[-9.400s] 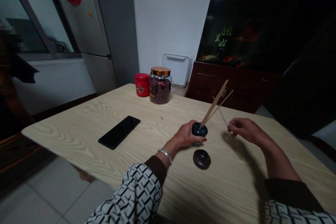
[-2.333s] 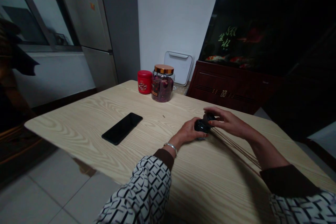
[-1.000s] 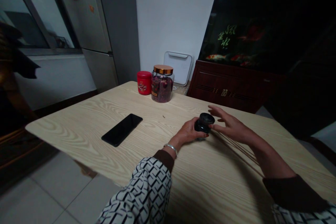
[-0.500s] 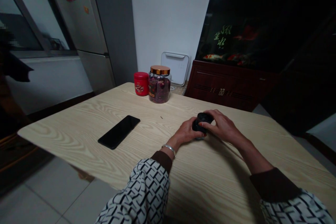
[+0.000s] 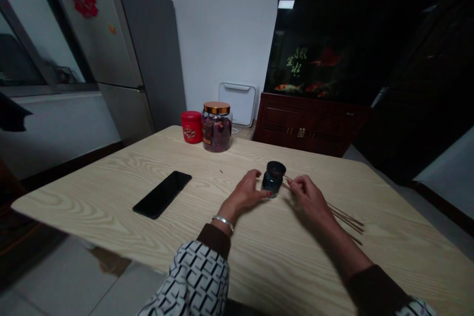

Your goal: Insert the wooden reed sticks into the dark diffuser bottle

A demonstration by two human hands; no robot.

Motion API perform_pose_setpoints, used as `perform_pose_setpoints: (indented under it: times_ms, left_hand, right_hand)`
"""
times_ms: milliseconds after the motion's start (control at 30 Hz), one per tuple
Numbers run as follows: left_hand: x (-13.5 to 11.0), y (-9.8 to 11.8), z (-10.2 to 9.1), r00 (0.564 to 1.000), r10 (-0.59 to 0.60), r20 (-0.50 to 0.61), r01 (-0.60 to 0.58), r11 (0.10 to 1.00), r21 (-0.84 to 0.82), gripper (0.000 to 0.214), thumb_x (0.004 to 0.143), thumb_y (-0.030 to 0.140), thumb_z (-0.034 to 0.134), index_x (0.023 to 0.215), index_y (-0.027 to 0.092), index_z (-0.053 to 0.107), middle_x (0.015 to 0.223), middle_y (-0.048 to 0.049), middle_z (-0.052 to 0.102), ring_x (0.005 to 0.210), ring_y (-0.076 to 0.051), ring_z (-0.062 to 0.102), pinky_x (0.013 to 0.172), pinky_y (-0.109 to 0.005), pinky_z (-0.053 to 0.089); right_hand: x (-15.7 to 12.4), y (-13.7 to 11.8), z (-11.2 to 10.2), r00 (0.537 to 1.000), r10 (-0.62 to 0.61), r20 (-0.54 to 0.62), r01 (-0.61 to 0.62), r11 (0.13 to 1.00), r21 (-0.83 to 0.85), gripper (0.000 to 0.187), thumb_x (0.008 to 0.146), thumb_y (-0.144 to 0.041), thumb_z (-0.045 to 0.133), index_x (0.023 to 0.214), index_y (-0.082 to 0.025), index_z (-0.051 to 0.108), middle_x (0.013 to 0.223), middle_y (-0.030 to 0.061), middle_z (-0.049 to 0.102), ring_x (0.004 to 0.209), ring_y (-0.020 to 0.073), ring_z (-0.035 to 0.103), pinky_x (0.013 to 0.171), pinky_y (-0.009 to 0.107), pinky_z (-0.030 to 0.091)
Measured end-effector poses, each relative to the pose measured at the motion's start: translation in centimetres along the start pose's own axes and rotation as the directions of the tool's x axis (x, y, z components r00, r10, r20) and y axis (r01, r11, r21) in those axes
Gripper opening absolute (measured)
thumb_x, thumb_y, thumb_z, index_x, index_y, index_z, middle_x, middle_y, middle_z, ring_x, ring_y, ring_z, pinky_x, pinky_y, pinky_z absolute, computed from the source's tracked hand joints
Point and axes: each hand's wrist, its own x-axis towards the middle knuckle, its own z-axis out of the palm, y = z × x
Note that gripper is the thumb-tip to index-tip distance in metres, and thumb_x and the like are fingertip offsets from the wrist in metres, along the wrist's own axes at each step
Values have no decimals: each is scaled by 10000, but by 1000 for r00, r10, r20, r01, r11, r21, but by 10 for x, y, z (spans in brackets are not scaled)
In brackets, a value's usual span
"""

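Note:
A small dark glass jar with a black top (image 5: 274, 177) stands upright on the table in front of me. My left hand (image 5: 246, 190) is at its left side, thumb and fingers spread apart; the thumb tip is at the jar's base and seems to touch it. Right of the jar, my right hand (image 5: 307, 195) has its fingers bent together on several thin brown sticks (image 5: 346, 219). Their near ends fan out over the table beyond my wrist, while the far tips show close to the jar. Part of their length is hidden under the hand.
A black phone (image 5: 163, 194) lies on the left of the wooden table (image 5: 111, 177). Toward the back stand a red canister (image 5: 191, 127) and a clear jar of dried flowers with a copper lid (image 5: 217, 128). Behind are a fridge (image 5: 155, 49) and a fish tank (image 5: 326, 49).
My right hand has let go of the jar's black top and moved right and down to the sticks. My left hand has loosened from around the jar. The view has shifted slightly.

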Motion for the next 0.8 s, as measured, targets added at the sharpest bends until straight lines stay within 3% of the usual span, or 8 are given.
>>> perform_pose_setpoints:
  times_ms: [67, 100, 200, 300, 467, 567, 733, 800]
  left_hand:
    - [-12, 11, -10, 998, -63, 11, 61, 992, 114, 360, 741, 487, 750, 819, 167, 605, 747, -14, 582, 727, -176, 521, 705, -303, 406]
    - [-16, 20, -16, 997, -73, 33, 69, 993, 99, 407, 781, 548, 695, 700, 176, 550, 647, 12, 510, 646, -151, 465, 642, -283, 367]
    - [-17, 58, -37, 986, -43, 162, 81, 968, -238, 613, 842, 728, 515, 570, 200, 362, 540, 53, 324, 510, -94, 293, 529, -248, 257]
    - [-4, 109, -67, 943, 57, 328, 162, 781, -603, 703, 797, 866, 389, 546, 219, 277, 499, 72, 212, 441, -72, 182, 472, -233, 191]
    - [17, 167, -104, 942, 46, 333, 229, 639, -735, 767, 709, 962, 310, 509, 222, 328, 446, 48, 245, 399, -82, 239, 457, -238, 243]
    - [16, 163, -101, 923, 52, 382, 273, 611, -743, 788, 653, 1002, 282, 505, 229, 322, 430, 48, 229, 386, -87, 229, 438, -245, 233]
    - [4, 119, -75, 816, 147, 559, 399, 557, -728, 816, 551, 1042, 313, 488, 231, 257, 401, 65, 170, 377, -69, 156, 404, -238, 183]
    - [2, 105, -67, 803, 135, 580, 430, 542, -722, 813, 551, 1042, 308, 493, 233, 248, 398, 70, 154, 376, -69, 147, 400, -236, 181]
  right_hand:
    - [-10, 2, -7, 996, 39, 86, -47, 994, 97, 554, 884, -730, 447, 689, -217, 524, 635, -1, 494, 606, 164, 467, 557, 295, 388]
    - [-12, -1, -13, 988, 63, 144, -88, 981, 174, 613, 874, -770, 409, 610, -221, 475, 572, -12, 439, 548, 145, 410, 501, 278, 332]
    - [-3, -31, -41, 934, 92, 346, -258, 844, 471, 727, 819, -885, 252, 524, -229, 357, 482, -51, 293, 436, 91, 217, 415, 239, 136]
    - [17, -78, -80, 876, -109, 469, -287, 665, 690, 771, 744, -952, 157, 517, -230, 302, 482, -75, 224, 421, 66, 113, 403, 225, 85]
    - [37, -135, -127, 797, -350, 492, -230, 576, 784, 791, 653, -998, 87, 506, -245, 280, 444, -66, 223, 391, 72, 150, 379, 236, 171]
    - [36, -137, -125, 766, -403, 500, -234, 550, 802, 799, 631, -1007, 70, 500, -248, 284, 433, -58, 244, 381, 75, 168, 379, 243, 183]
    - [26, -108, -93, 714, -409, 569, -329, 521, 787, 814, 643, -1001, 70, 471, -236, 290, 411, -62, 243, 368, 60, 154, 393, 238, 146]
    - [24, -99, -84, 716, -382, 584, -351, 527, 774, 812, 646, -999, 73, 468, -238, 292, 409, -63, 244, 371, 60, 151, 396, 241, 145]
